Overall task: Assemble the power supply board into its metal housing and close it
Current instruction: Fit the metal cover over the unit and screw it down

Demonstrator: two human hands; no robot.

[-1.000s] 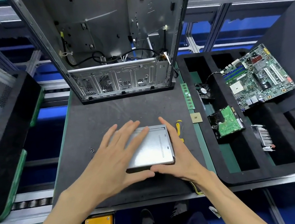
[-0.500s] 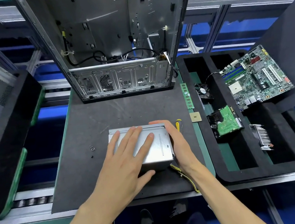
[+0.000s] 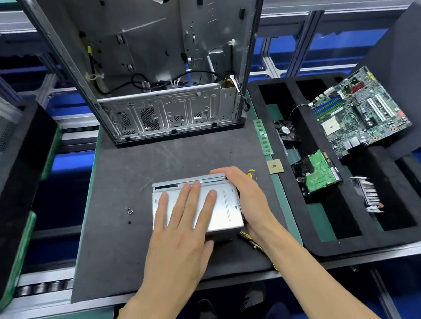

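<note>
Housing lid [image 3: 221,209], pressed by flat left hand [image 3: 184,233] and gripped by right hand [image 3: 250,199], may pinch yellow wires [image 3: 247,235].

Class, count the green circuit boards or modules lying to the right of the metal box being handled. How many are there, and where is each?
3. The motherboard lies tilted at the foam tray's far right; the hard drive's green board sits in a tray slot; the memory stick lies beside the tray's left wall. Others may be hidden.
</note>
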